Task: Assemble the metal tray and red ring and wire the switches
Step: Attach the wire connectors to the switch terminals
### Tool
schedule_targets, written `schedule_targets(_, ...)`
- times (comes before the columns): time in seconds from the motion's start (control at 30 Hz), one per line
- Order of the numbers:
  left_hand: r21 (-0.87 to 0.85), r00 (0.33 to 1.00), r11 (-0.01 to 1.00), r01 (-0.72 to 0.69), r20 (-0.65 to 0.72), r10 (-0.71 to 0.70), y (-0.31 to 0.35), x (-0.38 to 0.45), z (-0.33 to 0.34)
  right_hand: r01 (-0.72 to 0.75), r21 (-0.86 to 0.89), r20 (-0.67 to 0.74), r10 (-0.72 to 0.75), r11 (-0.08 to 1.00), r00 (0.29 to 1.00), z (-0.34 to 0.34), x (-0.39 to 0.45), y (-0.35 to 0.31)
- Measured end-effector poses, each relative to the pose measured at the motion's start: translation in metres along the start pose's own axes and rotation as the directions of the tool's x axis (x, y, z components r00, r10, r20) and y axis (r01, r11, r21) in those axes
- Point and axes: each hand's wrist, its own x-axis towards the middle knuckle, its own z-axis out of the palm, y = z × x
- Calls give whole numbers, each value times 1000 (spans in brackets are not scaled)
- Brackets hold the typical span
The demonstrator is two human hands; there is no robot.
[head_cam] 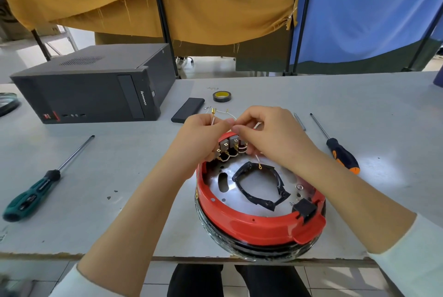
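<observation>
**Switches: getting the white lead onto its tab**

The switches (229, 144) sit in a row at the far edge of the red ring (251, 224), just below my hands at the centre of the frame. The ring lies around the metal tray (236, 197), lower centre-right, near the table (119, 176) edge.

My left hand (203, 133) is closed on a thin white wire (221, 112), thumb and forefinger pinching it (its brass terminal (213, 111) sticks up above my knuckles). My right hand (268, 133) meets it, fingertips pinched shut on the same wire, I think; exactly what they grip is hidden behind the fingers. A second lead with a ring lug (259, 166) hangs below my right hand over the tray's black-taped opening (260, 187).

To do this well, I should hold the terminal close behind its crimp, not by the wire, so it does not bend. I'd line it square with the switch tab and push straight, with the other hand bracing the switch body. The looped jumpers already between the switches look short, so I should keep my fingers from dragging on them.

The green screwdriver (36, 191) lies at left, the orange one (340, 152) at right, the tape roll (222, 96) above centre, all apart from my hands.
</observation>
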Motion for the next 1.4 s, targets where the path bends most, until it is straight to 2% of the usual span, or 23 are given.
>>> schedule_targets(0.1,228,998,973,-31,-38,40,-3,5,-8,-19,-126,14,21,992,1000,1,5,3)
schedule_targets(0.2,570,977,818,-75,-121,174,-15,15,-14,-129,-259,53,147,957,988,1,9,12)
schedule_targets(0.37,689,971,716,-111,-77,224,-36,30,-6,-164,-431,136,244,887,960,17,13,17)
schedule_targets(0.43,693,963,706,-147,-61,261,-41,35,-1,-160,-475,119,244,865,963,24,15,17)
schedule_targets(0.5,658,966,737,-156,-53,252,-46,37,1,-163,-483,106,242,860,965,29,15,19)
schedule_targets(0.83,487,975,867,-107,-118,186,-60,41,2,-166,-452,31,201,876,979,40,9,31)
schedule_targets(1.4,451,973,887,-101,-142,183,-61,41,2,-172,-478,50,222,862,974,41,10,30)
